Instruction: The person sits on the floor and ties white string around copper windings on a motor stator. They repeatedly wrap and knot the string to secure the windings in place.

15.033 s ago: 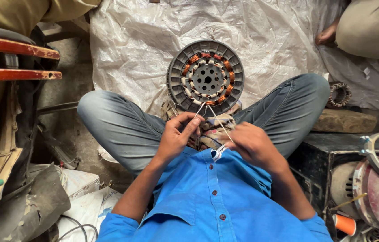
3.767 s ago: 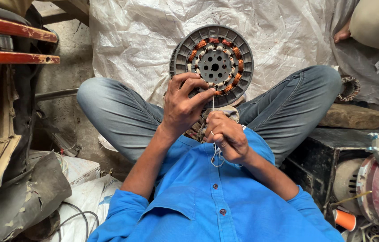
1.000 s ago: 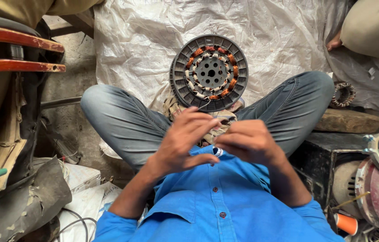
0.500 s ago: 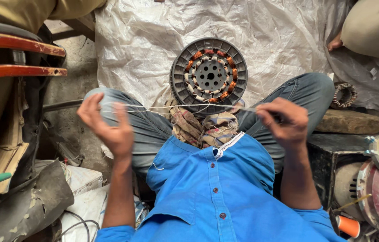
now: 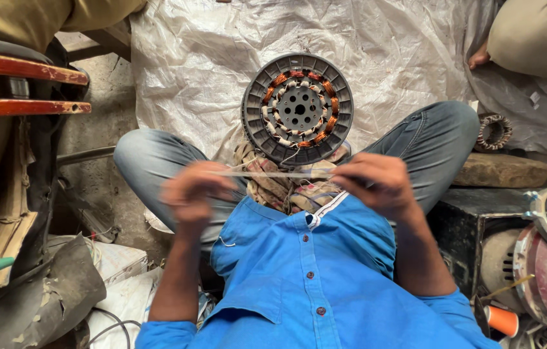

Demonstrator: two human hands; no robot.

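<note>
Stator [image 5: 297,108]: dull grey laminated metal is seen, wound with glossy copper wire and laced with matt white cord. Sheet [image 5: 209,58] beneath: woven white plastic, crinkled, faintly shiny. Thread [image 5: 273,174]: thin, pale, matt fibre. Shirt [image 5: 312,278]: smooth blue cloth. Trousers [image 5: 150,161]: grey denim. Frame [image 5: 21,68] at left: red-painted metal, chipped.

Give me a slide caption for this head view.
Both hands, left hand and right hand, stretch a thin white string below a round copper-wound motor stator.
</note>
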